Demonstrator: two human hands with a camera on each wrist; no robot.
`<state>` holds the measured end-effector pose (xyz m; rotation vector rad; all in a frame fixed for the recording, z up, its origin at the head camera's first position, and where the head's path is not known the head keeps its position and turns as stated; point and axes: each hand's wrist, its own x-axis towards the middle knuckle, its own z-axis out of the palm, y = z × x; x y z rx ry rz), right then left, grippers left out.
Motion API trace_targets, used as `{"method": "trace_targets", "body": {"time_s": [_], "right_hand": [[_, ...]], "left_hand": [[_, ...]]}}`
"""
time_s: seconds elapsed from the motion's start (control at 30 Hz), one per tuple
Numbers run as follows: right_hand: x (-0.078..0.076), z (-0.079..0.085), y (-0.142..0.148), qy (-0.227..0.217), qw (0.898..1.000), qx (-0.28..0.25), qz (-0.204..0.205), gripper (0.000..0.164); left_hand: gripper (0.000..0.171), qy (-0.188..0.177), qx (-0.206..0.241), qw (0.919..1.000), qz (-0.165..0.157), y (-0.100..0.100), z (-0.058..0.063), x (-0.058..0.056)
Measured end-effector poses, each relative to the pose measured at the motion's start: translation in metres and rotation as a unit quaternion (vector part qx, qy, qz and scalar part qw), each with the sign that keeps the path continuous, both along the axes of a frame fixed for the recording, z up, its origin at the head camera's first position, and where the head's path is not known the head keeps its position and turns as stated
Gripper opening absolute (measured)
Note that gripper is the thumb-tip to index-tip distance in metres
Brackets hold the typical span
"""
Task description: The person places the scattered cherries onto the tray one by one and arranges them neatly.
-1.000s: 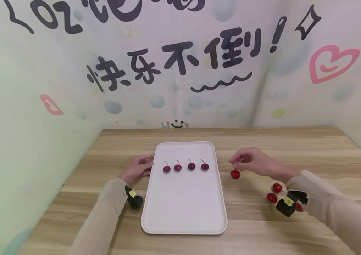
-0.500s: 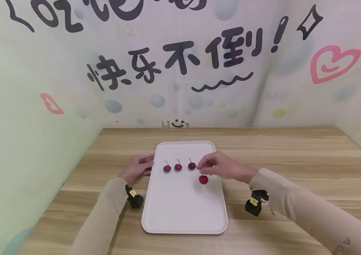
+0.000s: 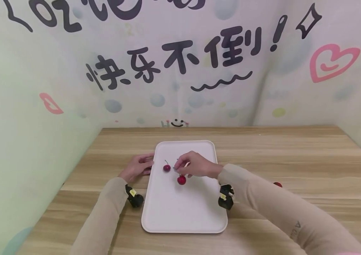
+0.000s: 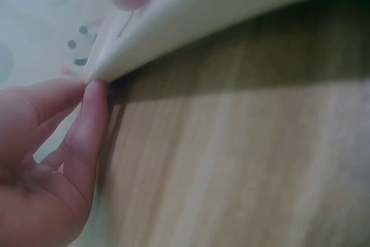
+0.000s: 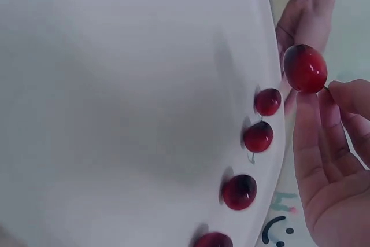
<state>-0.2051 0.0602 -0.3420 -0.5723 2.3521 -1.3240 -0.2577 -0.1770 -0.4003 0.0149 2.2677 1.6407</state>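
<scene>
- The step in hand looks like bringing a glossy, round red cherry (image 3: 182,180) over the white, round-cornered rectangular tray (image 3: 185,212).
- The right hand (image 3: 197,164) pinches its thin stem; the left hand (image 3: 137,166), fingers relaxed, touches the tray's rim.
- The next move probably calls for gently lowering it clear of the four dark-red cherries (image 5: 239,192) lined up there.
- The pinched fruit looks bright, with a darker blackish end.
</scene>
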Motion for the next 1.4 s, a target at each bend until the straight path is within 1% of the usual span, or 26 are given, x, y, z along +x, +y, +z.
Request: {"method": "trace_targets", "body": {"time_s": [0.27, 0.47, 0.53, 0.7, 0.8, 1.03, 1.13, 1.27, 1.4], "right_hand": [[-0.001, -0.014, -0.025, -0.046, 0.998, 0.026, -0.04, 0.012], [0.0, -0.024, -0.037, -0.032, 0.997, 0.057, -0.05, 0.01], [0.001, -0.025, -0.04, -0.036, 0.996, 0.056, -0.054, 0.009], [0.002, -0.025, -0.047, -0.061, 0.995, 0.05, -0.065, 0.007], [0.003, -0.025, -0.049, -0.066, 0.994, 0.052, -0.074, 0.006], [0.003, -0.029, -0.053, -0.066, 0.992, 0.05, -0.095, 0.004], [0.004, -0.031, -0.053, -0.072, 0.991, 0.046, -0.102, 0.003], [0.006, -0.033, -0.054, -0.074, 0.991, 0.05, -0.102, 0.003], [0.006, -0.032, -0.054, -0.063, 0.991, 0.066, -0.1, 0.004]], "left_hand": [[0.044, -0.002, 0.0, 1.0, -0.003, 0.001, 0.0, -0.001], [0.044, -0.003, 0.0, 1.0, -0.002, -0.002, 0.0, -0.001], [0.044, -0.003, 0.0, 1.0, -0.005, -0.003, -0.001, -0.001], [0.044, -0.006, -0.003, 0.9999, -0.01, -0.004, -0.001, -0.001], [0.044, -0.003, -0.005, 0.9999, -0.013, -0.003, 0.0, -0.001], [0.044, 0.0, -0.013, 0.9999, -0.011, -0.003, 0.001, 0.0], [0.044, -0.002, -0.01, 0.9999, -0.012, -0.003, -0.001, 0.001], [0.045, -0.004, -0.003, 0.9999, -0.01, -0.004, -0.002, 0.0], [0.045, 0.001, -0.004, 0.9999, -0.012, -0.003, 0.0, 0.0]]}}
